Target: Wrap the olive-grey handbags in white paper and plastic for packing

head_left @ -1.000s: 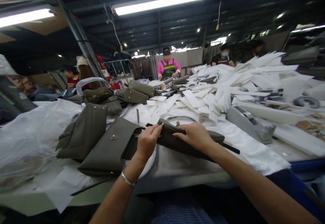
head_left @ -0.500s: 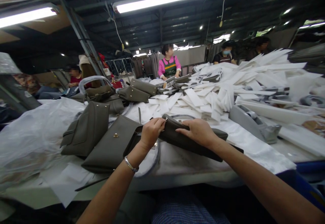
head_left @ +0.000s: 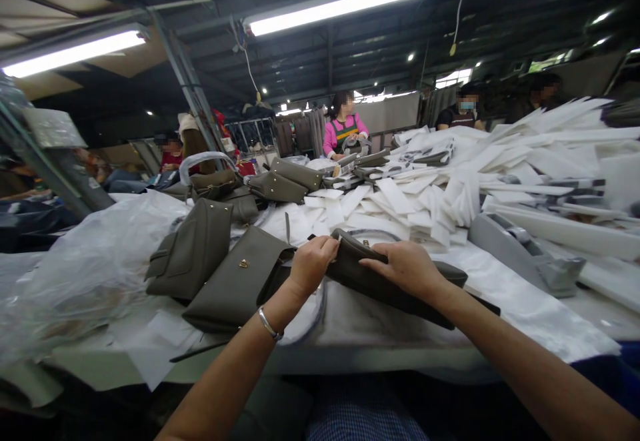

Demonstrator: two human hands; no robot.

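Observation:
A dark olive handbag [head_left: 400, 287] lies tilted on its side in front of me at the table's near edge. My left hand [head_left: 313, 261], with a silver bangle at the wrist, pinches the bag's left end; a small pale bit shows at the fingertips. Across the bag's upper side, my right hand [head_left: 407, 267] grips it with the thumb pointing left. Left of my hands rests another olive handbag [head_left: 237, 281] with a gold clasp, its open side towards me. Beside that one leans a third olive handbag [head_left: 193, 247].
White foam sheets [head_left: 435, 201] are heaped across the table's middle and right. Clear plastic bags [head_left: 100, 261] spread at the left. A grey fixture [head_left: 525, 254] stands at right. More olive bags [head_left: 290, 181] lie farther back. A person in pink sleeves [head_left: 345, 131] works across the table.
The view has turned slightly left, so everything sits farther right. Both hands keep their hold on the handbag. The person across now has a grey item raised at the chest.

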